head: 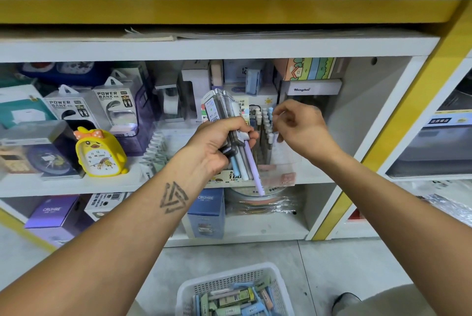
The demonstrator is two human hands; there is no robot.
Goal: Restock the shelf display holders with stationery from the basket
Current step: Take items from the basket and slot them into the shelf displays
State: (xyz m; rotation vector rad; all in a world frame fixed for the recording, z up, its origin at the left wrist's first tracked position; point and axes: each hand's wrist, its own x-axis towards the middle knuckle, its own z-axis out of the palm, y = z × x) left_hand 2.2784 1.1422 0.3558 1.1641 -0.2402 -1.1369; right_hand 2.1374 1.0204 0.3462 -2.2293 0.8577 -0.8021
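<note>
Here, left hand (219, 142) fingers gripping pens (245, 162), right hand (298, 126) fingers pinching one.

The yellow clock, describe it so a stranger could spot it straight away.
On the white middle shelf, look left of the left hand. The yellow clock stands in front of the power bank boxes; it alone is chick-shaped, with an orange bow.
</note>
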